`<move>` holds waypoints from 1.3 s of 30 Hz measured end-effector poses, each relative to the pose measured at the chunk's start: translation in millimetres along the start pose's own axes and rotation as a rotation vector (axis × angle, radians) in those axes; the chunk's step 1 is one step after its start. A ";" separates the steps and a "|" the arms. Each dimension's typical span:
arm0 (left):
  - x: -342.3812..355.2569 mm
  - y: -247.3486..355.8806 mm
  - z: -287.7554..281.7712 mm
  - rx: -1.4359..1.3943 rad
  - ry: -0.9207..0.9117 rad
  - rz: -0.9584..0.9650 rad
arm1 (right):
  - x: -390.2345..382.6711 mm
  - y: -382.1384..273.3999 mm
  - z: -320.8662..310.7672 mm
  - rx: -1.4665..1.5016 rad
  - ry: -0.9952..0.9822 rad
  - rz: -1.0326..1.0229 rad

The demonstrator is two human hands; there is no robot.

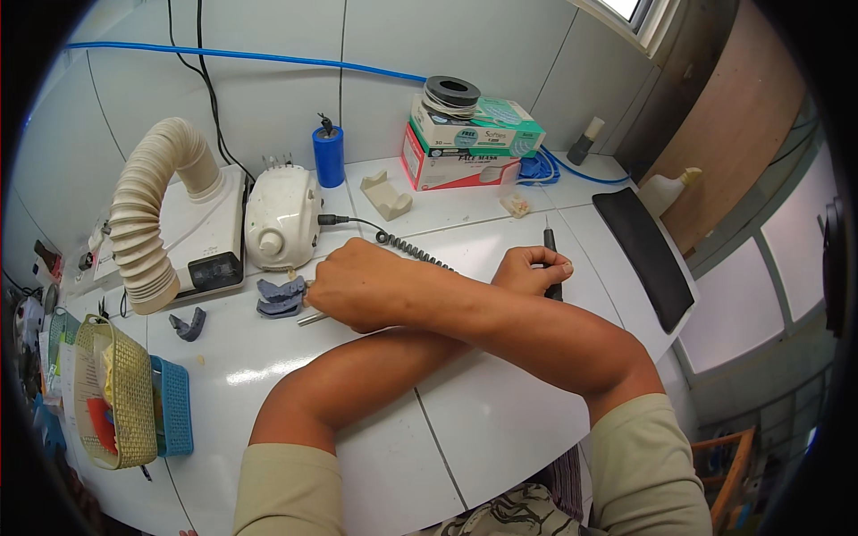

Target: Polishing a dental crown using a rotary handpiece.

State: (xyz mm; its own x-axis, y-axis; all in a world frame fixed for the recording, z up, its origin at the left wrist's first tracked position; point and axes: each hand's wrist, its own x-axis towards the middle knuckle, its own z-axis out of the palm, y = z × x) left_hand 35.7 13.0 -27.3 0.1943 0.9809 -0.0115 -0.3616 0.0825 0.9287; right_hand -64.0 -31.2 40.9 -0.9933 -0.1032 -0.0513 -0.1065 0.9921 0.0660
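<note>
The black-handled tool (549, 239) is in the left hand (529, 272), right of the middle of the white tiled surface (483, 429), its thin tip toward the back edge. The left fingers are closed around it. The forearms cross, the right uppermost; the right hand (356, 284) lies to the left, beside grey moulded pieces (281, 302) and a metal rod (311, 318). Its fingers curl down out of sight (whether they grip anything, I cannot tell).

Lettering is legible on two stacked cartons near the back edge: the upper box (442, 134) is white and green with dark print, the lower box (460, 170) red and white with bold dark capitals. A dark reel (452, 90) sits on top. The cartons' contents are hidden.

At the left edge, a yellow basket (134, 402) holds papers and a red item (102, 424); the blue basket (176, 406) stands just beside it (contents unclear). Near the back right corner stands a whitish bottle (661, 192).
</note>
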 end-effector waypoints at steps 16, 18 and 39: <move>8.2 -9.1 0.6 -0.133 -0.135 0.016 | -18.2 37.1 -1.8 0.045 -0.137 0.398; 7.7 -8.2 -1.9 -0.096 -0.098 -0.007 | -15.5 37.2 -1.6 0.027 -0.148 0.392; -4.4 5.1 4.2 -0.027 -0.039 0.058 | -61.6 134.8 -11.1 -0.326 -0.355 0.480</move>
State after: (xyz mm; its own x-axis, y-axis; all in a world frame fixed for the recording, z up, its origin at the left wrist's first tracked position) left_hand 36.9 8.4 -21.0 0.2072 0.9766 0.0571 -0.3977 0.0308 0.9170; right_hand -17.7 108.1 64.0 -0.8648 0.4285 -0.2617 0.2797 0.8440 0.4576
